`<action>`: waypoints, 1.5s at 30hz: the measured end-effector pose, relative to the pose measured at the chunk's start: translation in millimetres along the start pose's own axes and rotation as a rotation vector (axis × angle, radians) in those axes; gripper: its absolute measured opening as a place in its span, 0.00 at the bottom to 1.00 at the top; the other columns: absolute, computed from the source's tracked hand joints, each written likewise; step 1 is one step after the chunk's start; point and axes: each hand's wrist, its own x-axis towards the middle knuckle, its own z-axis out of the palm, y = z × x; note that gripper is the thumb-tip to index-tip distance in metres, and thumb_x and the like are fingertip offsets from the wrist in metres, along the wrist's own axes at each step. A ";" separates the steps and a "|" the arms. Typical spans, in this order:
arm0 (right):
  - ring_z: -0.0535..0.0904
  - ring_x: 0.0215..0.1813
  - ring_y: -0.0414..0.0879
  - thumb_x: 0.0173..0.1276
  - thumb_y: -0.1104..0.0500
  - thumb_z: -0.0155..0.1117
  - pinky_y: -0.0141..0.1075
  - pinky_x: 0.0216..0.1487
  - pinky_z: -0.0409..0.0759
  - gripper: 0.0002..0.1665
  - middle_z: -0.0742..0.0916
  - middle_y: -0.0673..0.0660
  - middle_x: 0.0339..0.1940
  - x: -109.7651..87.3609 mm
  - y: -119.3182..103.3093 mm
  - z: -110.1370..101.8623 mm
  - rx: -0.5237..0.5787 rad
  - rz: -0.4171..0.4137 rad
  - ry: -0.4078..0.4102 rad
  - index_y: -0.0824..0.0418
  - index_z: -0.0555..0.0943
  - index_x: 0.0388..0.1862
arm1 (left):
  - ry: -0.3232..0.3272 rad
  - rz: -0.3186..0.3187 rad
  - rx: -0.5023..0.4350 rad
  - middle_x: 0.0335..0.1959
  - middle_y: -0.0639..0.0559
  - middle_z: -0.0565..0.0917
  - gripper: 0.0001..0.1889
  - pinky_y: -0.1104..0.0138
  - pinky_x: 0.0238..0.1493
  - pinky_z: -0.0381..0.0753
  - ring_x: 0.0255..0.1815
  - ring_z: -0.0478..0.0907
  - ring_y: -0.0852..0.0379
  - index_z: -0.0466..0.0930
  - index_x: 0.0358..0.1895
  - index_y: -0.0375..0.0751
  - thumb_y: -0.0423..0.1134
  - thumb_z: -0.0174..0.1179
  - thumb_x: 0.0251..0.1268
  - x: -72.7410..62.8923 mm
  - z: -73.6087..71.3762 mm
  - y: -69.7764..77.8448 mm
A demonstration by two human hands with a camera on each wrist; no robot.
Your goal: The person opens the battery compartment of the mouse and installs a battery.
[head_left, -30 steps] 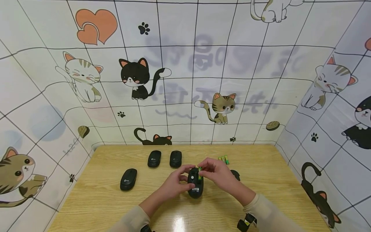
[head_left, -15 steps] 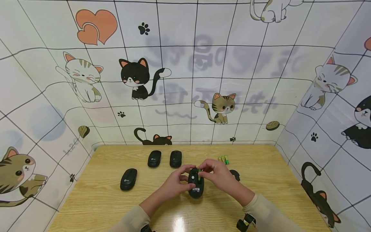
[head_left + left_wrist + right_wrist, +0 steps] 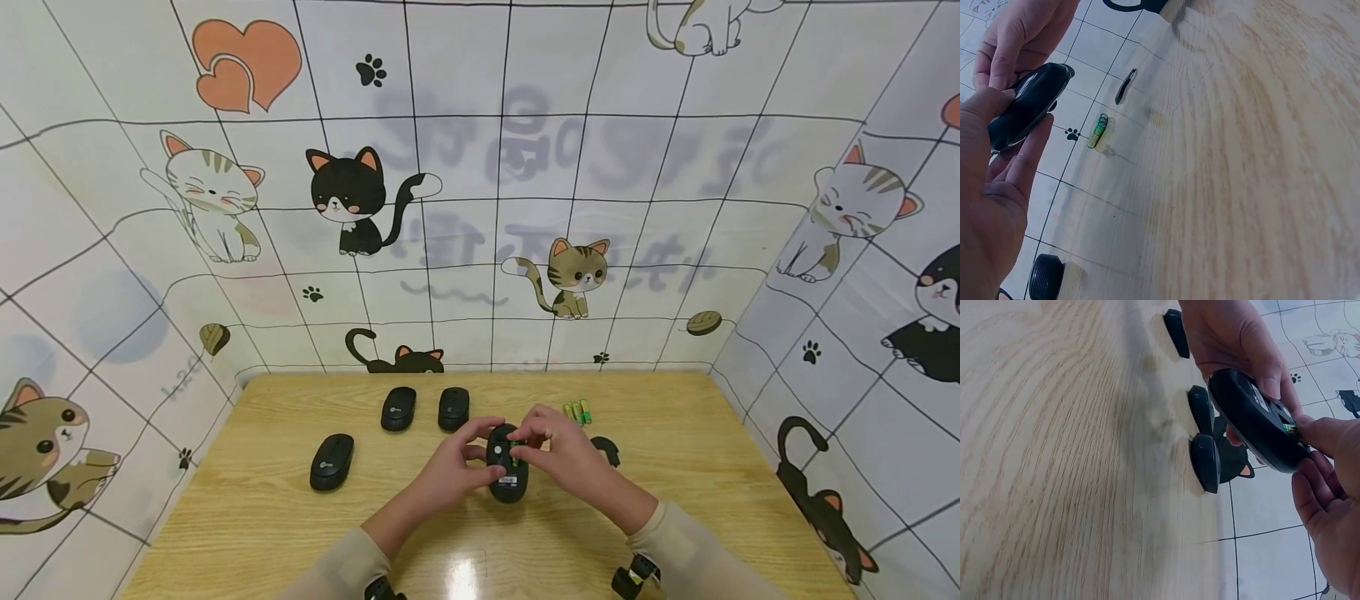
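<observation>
My left hand grips a black computer mouse, raised above the table with its underside turned up. The battery compartment in that underside is uncovered. A green battery shows in the compartment, partly hidden by my right thumb. My right hand has thumb and fingers at the battery, and in the right wrist view some of its fingertips touch the mouse's end. Behind my right hand lies a black curved piece, seemingly the battery cover. Loose green batteries lie together farther back.
Three more black mice stand upright on the wooden table: one at the left and two toward the back, a mouse beside another mouse. A cat-patterned sheet rises behind the table and along both sides.
The battery, standing out under my right fingers before, now sits lower in the mouse's compartment and shows less. The mouse has risen slightly in view. My left hand keeps its grip.
</observation>
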 end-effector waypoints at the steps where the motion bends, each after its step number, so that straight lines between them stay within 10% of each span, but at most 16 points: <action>1: 0.80 0.41 0.41 0.74 0.60 0.80 0.37 0.43 0.84 0.08 0.84 0.45 0.43 0.0 0.2 0.4 -0.005 -0.011 0.002 0.46 0.94 0.47 | 0.002 -0.001 -0.002 0.66 0.43 0.78 0.37 0.63 0.46 0.92 0.54 0.89 0.50 0.72 0.81 0.52 0.30 0.75 0.72 0.1 -0.2 0.0; 16: 0.80 0.43 0.42 0.75 0.59 0.79 0.37 0.42 0.83 0.09 0.82 0.43 0.45 -1.0 -3.6 0.6 -0.068 -0.046 0.020 0.47 0.94 0.50 | 0.007 0.009 -0.024 0.66 0.42 0.78 0.37 0.63 0.45 0.91 0.54 0.89 0.48 0.71 0.82 0.52 0.31 0.74 0.73 0.8 -0.3 4.4; 25: 0.85 0.63 0.52 0.75 0.59 0.79 0.61 0.62 0.86 0.09 0.85 0.50 0.65 -1.9 -1.5 3.2 0.035 0.018 0.043 0.45 0.93 0.48 | 0.015 0.018 -0.046 0.68 0.41 0.77 0.37 0.62 0.44 0.91 0.54 0.89 0.47 0.72 0.81 0.55 0.30 0.74 0.73 1.7 0.8 5.5; 45: 0.83 0.68 0.52 0.75 0.60 0.79 0.55 0.71 0.82 0.10 0.86 0.49 0.66 1.4 -2.7 1.6 0.149 0.060 0.056 0.44 0.89 0.37 | 0.040 0.025 -0.076 0.67 0.43 0.79 0.36 0.62 0.44 0.92 0.57 0.89 0.43 0.76 0.78 0.56 0.29 0.76 0.71 5.4 0.6 11.4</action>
